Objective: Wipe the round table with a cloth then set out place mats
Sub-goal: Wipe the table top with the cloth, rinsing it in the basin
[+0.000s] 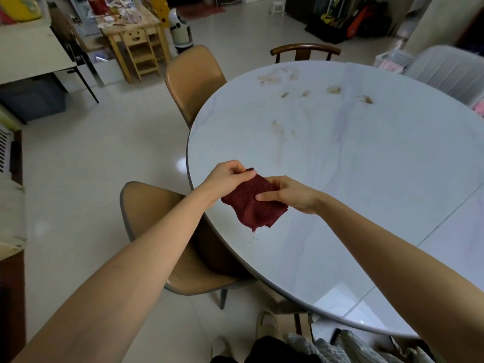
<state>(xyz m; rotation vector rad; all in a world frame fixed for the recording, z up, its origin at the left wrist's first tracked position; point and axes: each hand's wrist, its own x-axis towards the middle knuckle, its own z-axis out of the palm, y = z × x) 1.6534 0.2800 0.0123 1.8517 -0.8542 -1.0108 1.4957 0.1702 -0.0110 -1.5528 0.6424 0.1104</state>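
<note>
In the head view, a dark red knitted cloth (252, 203) is held in the air between both hands, just above the near left edge of the round white marble-patterned table (366, 179). The upper corner of the cloth is pinched between thumb and curled fingers of the left hand (227, 176), while its right side is gripped by the right hand (290, 193), thumb laid across the front and fingers wrapped behind. The lower folds hang loose and are not yet pressed to the top. Brownish smears and crumbs (334, 89) are seen on the far part of the table, with a fainter stain (279, 129) nearer the middle; wiping is judged not to have begun. A few dark specks lie below the cloth, so more lint could be shed if the cloth is shaken. If the cloth is left bunched, the residue could be pushed off the far edge onto a chair, or smeared rather than lifted. No place mats are visible. The tabletop is glossy and reflects light. Two tan padded chairs (193, 79) stand at the left rim, a dark wooden chair (305, 51) at the far side and a pale ribbed chair (450, 69) at the far right. The floor is pale tile, and a cluttered small wooden table (133, 35) stands far left.
</note>
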